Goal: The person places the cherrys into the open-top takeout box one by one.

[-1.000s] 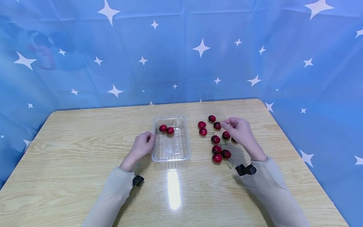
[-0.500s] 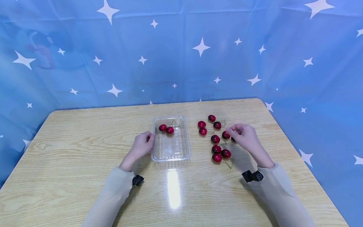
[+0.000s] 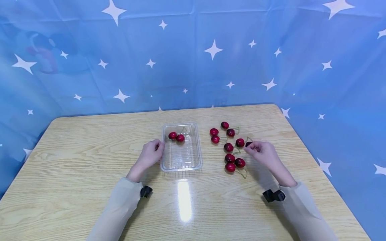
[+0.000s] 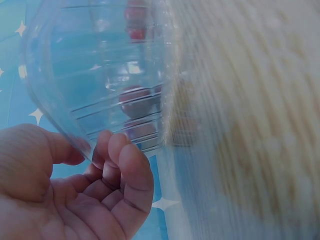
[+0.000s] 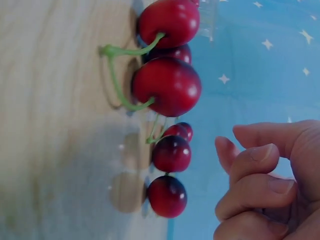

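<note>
At the left side of a clear plastic tray (image 3: 182,157), my left hand (image 3: 151,154) grips the rim. The thumb and curled fingers (image 4: 132,167) pinch its edge in the left wrist view. Two red cherries (image 3: 180,138) on a joined green stem lie inside the tray. My right hand (image 3: 264,154) is over the right side of the loose cherries, its fingertips by a dark cherry (image 3: 248,144) that it partly covers. In the right wrist view, the thumb and fingers (image 5: 257,192) are loosely bent, a gap between them and nothing held. Two cherries (image 5: 167,86) on one stem show large there.
Several more cherries, mostly in stemmed pairs, lie right of the tray: a rear one (image 3: 224,125), a left one (image 3: 215,139) and a front one (image 3: 230,167). All rest on a wooden table (image 3: 75,167). A blue star-printed cloth (image 3: 181,50) hangs behind it.
My right hand has moved rightward and toward me, from the rear cherries to the one at the far right. The left hand stays at the tray; the cherries lie where they were.
</note>
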Action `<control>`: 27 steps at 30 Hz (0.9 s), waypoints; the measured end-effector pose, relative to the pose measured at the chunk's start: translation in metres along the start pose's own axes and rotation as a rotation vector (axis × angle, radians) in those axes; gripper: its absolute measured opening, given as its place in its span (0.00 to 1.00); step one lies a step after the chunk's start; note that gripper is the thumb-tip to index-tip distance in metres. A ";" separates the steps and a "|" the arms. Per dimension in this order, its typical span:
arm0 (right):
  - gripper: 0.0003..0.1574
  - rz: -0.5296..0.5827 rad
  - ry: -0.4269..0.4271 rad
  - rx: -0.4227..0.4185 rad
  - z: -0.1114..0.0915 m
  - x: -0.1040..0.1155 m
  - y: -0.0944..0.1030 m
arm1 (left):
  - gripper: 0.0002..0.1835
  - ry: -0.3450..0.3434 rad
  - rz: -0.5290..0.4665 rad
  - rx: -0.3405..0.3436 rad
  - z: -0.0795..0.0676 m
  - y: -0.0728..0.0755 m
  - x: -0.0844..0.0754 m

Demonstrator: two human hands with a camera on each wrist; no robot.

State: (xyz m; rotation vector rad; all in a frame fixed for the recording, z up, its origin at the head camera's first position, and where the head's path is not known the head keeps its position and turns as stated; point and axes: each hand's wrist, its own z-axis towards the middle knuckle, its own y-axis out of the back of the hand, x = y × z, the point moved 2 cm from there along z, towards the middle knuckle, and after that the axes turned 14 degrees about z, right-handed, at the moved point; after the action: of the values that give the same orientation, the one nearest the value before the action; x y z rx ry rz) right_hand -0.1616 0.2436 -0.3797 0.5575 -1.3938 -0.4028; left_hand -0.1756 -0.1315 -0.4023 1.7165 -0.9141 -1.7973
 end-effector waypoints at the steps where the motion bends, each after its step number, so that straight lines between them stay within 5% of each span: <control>1: 0.11 -0.003 -0.011 0.011 -0.001 -0.001 0.000 | 0.17 -0.001 -0.001 0.001 0.000 0.000 0.000; 13: 0.12 0.027 -0.236 0.143 -0.017 -0.012 -0.001 | 0.16 0.000 -0.001 0.000 0.000 -0.001 0.001; 27: 0.09 0.063 -0.285 0.280 -0.027 -0.022 -0.005 | 0.16 -0.014 0.011 -0.001 0.001 0.000 0.002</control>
State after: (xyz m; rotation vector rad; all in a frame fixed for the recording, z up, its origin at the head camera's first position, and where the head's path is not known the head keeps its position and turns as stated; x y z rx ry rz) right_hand -0.1377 0.2559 -0.4028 0.7013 -1.7536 -0.2428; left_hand -0.1764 -0.1324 -0.4036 1.6976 -0.9267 -1.8047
